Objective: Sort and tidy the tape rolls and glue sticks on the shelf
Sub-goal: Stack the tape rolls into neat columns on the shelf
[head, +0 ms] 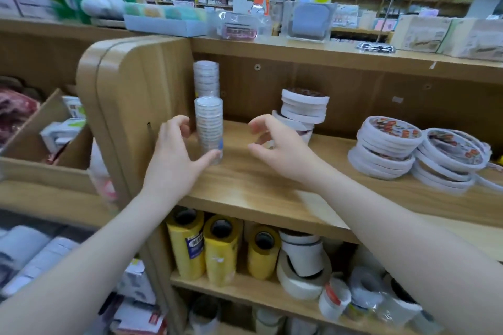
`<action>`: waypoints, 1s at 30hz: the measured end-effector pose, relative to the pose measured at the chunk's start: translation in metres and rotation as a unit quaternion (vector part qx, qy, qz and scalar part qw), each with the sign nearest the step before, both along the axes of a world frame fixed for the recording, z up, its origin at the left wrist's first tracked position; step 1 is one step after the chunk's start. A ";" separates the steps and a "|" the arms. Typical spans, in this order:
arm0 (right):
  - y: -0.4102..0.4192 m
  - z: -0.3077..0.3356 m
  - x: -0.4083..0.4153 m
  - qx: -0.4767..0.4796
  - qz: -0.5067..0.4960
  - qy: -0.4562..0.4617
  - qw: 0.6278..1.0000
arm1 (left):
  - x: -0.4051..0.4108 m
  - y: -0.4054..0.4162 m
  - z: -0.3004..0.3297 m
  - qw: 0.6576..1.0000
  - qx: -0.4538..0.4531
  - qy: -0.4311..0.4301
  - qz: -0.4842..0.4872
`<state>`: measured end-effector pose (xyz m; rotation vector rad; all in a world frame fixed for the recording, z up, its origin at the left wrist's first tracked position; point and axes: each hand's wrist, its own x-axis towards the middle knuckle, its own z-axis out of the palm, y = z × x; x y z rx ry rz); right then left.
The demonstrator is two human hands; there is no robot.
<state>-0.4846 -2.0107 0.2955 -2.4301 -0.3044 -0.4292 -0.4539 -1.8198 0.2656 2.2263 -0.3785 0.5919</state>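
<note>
A tall wrapped stack of clear tape rolls [209,128] stands upright at the left end of the wooden shelf [245,182]. A second such stack [206,77] stands right behind it. My left hand [177,160] cups the front stack from the left, its thumb against the stack's base and its fingers curled beside it. My right hand [280,144] hovers over the shelf to the right of the stack, fingers loosely curved, holding nothing. Behind it leans a pile of white double-sided tape rolls [303,107]. No glue sticks are visible.
Two piles of wide flat white tape rolls [386,149] [451,158] lie at the shelf's right. The shelf's rounded side panel [130,106] stands just left of the clear stacks. Below are yellow rolls [187,245] and white rolls [302,266]. Boxes sit on top.
</note>
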 end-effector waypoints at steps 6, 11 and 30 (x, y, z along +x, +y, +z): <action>0.020 -0.017 0.049 0.070 -0.005 0.080 0.994 | 0.016 -0.008 0.005 0.993 0.029 0.114 0.008; 0.028 -0.018 0.099 0.107 -0.034 0.126 0.986 | 0.025 -0.006 0.011 0.991 0.064 0.108 0.042; 0.026 -0.017 0.179 0.025 -0.054 0.060 0.996 | 0.095 -0.049 0.029 0.894 0.407 0.092 0.162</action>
